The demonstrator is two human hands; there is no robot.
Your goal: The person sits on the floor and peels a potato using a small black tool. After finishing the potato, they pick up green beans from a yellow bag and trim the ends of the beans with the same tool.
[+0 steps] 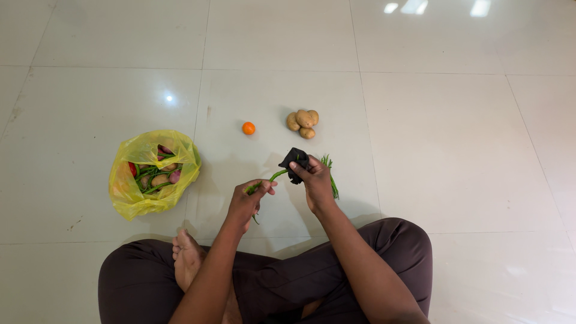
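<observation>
So there's one long green bean [271, 178] stretched between both hands, just above the floor in front of the crossed legs. The left hand [247, 201] pinches its near end between thumb and fingers; the right hand [315, 180] is closed around a small black cloth [294, 161] with the bean's other end running into it.

Handling-wise I'd guess the bean is super light, bendy but snappy, so it would crack if you fold it hard. It looks smooth but not really slippery. Best grip is probably near the ends, finger pinch, no squeezing needed.

Right behind the right hand there's a little pile of more beans [330, 174] lying on the tile. Further out sit a few potatoes [303, 123] touching each other, and a small orange [248, 128] just beside them. Off to the left is a yellow plastic bag [129, 189], open, with beans and other veg inside.
</observation>
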